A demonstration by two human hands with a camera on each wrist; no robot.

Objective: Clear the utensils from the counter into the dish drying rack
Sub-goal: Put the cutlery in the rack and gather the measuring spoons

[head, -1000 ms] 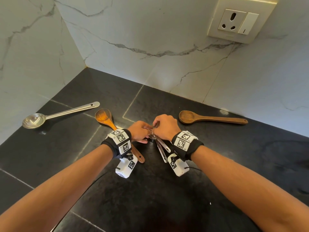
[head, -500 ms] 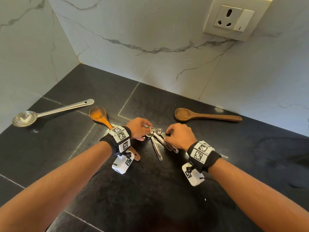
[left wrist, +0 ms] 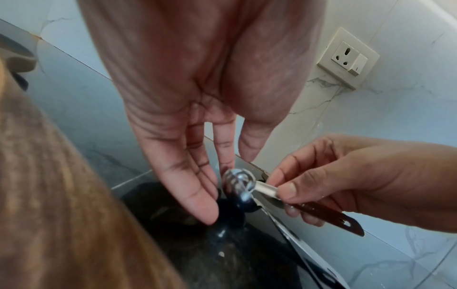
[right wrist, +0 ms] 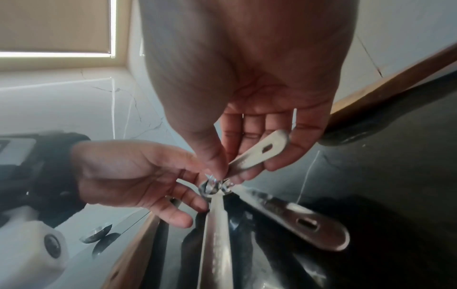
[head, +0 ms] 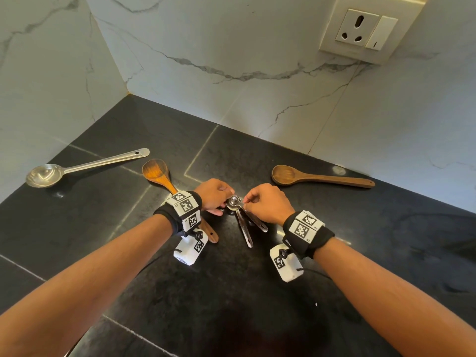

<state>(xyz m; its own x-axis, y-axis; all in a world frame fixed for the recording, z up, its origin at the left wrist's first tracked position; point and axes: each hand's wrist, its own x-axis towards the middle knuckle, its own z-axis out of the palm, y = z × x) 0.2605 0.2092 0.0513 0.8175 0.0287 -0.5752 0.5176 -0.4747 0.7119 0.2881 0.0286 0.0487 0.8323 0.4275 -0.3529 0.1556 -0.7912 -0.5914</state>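
Note:
Three small steel measuring spoons (head: 243, 225) lie fanned on the black counter (head: 231, 305), their bowls stacked at one point. My right hand (head: 247, 202) pinches the handle of one small spoon (right wrist: 257, 154) between thumb and fingers, and that handle is raised off the counter. My left hand (head: 222, 202) has its fingers (left wrist: 197, 191) nearly straight, with the tips against the stacked bowls (left wrist: 238, 182). The other two handles (right wrist: 304, 223) lie flat. No drying rack is in view.
A long steel spoon (head: 85, 166) lies at the far left. A light wooden spoon (head: 159, 176) runs under my left wrist, and a dark wooden spoon (head: 322, 177) lies to the right near the marble wall. A wall socket (head: 365, 29) sits high on the right.
My right hand moved back left to the spoon bowls and now pinches one handle, raising it. The spoons' handles stand closer together. My left hand stayed at the bowls.

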